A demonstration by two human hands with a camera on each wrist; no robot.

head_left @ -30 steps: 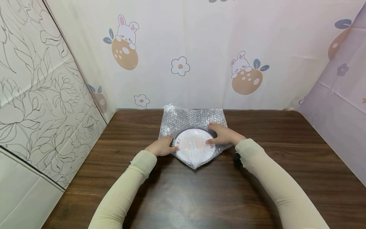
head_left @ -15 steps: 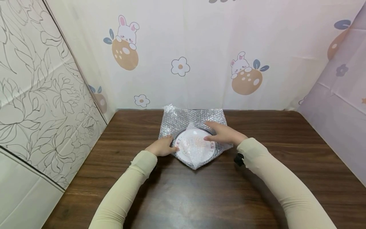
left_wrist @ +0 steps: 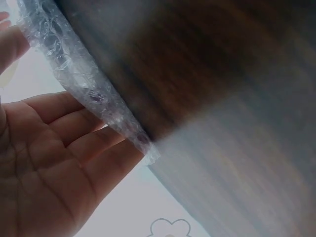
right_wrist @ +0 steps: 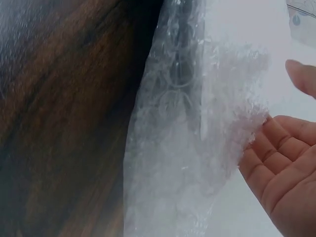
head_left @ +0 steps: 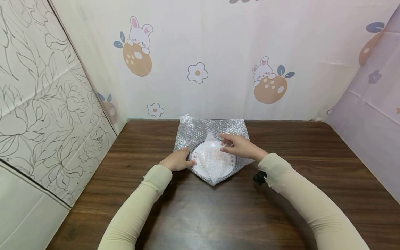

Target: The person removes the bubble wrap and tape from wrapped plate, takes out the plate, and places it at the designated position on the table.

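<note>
A round white plate (head_left: 215, 158) with a dark rim and reddish print lies on a sheet of clear bubble wrap (head_left: 200, 128) near the table's back edge. The front corner of the wrap is folded over the plate. My left hand (head_left: 175, 160) rests at the left edge, thumb toward the plate; its fingers touch the wrap's side in the left wrist view. On the right, my right hand (head_left: 242, 146) is over the plate's right side, fingers slightly bent, thumb apart. The right wrist view shows the fingertips against a raised flap of bubble wrap (right_wrist: 173, 163).
A dark brown wooden table (head_left: 212, 215) extends in front and to both sides. Behind it hangs a pale curtain (head_left: 218, 41) with rabbit and flower prints. A floral panel (head_left: 62, 104) stands at the left. A black device (head_left: 260, 177) sits under the right wrist.
The folded corner of the wrap has loosened and its tip has risen over the plate's back rim. My right hand has shifted slightly left, its fingers bending more. The left hand stays put.
</note>
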